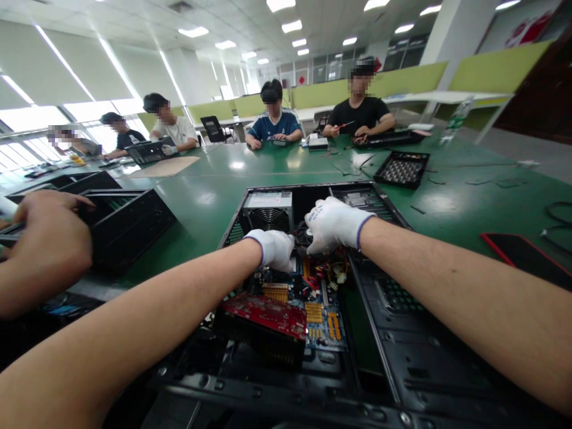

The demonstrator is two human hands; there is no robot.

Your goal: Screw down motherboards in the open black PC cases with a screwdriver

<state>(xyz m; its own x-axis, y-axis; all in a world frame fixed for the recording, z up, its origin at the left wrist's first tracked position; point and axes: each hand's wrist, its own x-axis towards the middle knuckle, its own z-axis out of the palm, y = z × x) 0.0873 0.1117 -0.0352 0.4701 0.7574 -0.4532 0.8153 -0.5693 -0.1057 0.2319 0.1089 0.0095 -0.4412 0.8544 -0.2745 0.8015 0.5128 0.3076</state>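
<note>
An open black computer case (pixel 379 333) lies on its side in front of me. Inside it, a black CPU cooler (pixel 304 236) sits over the blue motherboard (pixel 328 325). My left hand (pixel 274 247), in a white glove, is closed at the cooler's left edge; its fingertips are partly hidden. From the right, my gloved right hand (pixel 333 225) curls its thumb and fingers round the cooler. Behind them is the silver power supply (pixel 268 211) with its round fan grille. A red graphics card (pixel 268 316) lies below my left wrist, and coloured cables (pixel 319 280) bunch beneath the cooler.
At the left, another person's bare hand (pixel 53 226) reaches over a second black case (pixel 129 226). Across the green table (pixel 201 190) several people work. A black tray (pixel 402 168), a plastic bottle (pixel 456 122) and a red-edged black panel (pixel 527 256) lie or stand further off.
</note>
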